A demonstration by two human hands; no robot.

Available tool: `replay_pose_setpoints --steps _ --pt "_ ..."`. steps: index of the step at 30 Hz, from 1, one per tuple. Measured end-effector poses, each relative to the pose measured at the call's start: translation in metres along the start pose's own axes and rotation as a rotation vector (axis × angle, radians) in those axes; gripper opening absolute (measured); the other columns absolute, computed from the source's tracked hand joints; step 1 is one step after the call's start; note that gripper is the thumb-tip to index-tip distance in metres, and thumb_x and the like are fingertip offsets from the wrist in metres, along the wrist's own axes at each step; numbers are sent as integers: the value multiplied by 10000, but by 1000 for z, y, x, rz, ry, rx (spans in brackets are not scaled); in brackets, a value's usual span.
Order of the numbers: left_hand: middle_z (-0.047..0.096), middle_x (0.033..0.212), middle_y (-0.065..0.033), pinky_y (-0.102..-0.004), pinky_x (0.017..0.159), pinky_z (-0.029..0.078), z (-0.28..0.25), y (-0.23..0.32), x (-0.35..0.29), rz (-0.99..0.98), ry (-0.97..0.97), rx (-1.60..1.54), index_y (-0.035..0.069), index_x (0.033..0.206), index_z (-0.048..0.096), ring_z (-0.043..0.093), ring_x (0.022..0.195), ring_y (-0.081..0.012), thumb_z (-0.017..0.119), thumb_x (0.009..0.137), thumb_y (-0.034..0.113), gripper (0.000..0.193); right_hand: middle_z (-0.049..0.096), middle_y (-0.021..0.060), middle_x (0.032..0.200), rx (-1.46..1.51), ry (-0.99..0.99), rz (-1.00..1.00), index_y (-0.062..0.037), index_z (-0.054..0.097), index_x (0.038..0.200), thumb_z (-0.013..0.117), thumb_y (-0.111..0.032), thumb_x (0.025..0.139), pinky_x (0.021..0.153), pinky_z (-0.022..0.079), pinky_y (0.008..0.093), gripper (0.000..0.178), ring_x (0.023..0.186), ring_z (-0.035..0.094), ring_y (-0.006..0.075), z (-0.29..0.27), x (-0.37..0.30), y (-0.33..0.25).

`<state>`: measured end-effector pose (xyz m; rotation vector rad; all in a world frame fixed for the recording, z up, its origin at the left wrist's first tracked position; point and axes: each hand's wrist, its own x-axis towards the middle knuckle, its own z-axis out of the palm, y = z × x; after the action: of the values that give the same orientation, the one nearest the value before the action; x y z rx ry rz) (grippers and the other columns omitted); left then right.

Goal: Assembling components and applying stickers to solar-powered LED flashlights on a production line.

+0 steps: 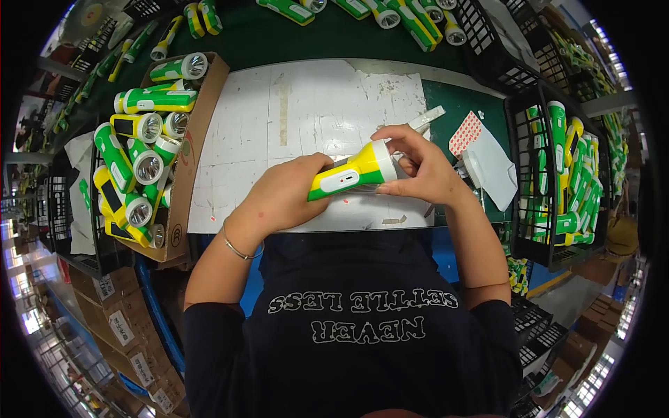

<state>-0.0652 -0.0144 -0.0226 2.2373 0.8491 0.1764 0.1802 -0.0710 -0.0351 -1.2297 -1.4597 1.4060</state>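
Note:
Over the white work surface [244, 118], a green and yellow flashlight [359, 171] lies across both hands, its wide white head turned to the right. My left hand [289, 191] wraps round its narrow tail end. At the head, my right hand [421, 167] grips the white rim, thumb below and fingers above. A white panel with a small switch faces up on the flashlight's body. Just beyond the right hand's fingers is a pale, narrow strip-like thing [428, 118], partly hidden by the hand.
An open cardboard box [202, 118] of flashlights stands at left. A black crate [519, 167] holding more is at right. Beside the right hand lie a sheet of red stickers [465, 132] and white backing paper [493, 171]. Several flashlights [418, 24] lie along the far green tabletop.

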Motion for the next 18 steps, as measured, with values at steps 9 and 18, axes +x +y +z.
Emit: replay_pose_setpoints --steps 9,18 --pt "621 859 -83 -347 654 496 -46 8 -1 112 306 280 86 965 571 615 772 -276 715 692 233 342 581 47 1053 -83 217 -144 -132 489 1193 849 -101 546 474 242 143 742 526 230 12 -12 -8 -18" --pt "525 713 -22 -317 526 438 -139 108 13 573 718 743 114 911 582 544 602 -211 782 574 309 438 618 -5 991 -176 323 -712 -116 471 1200 827 -68 552 463 213 128 741 539 291 -39 -31 -4 -134"
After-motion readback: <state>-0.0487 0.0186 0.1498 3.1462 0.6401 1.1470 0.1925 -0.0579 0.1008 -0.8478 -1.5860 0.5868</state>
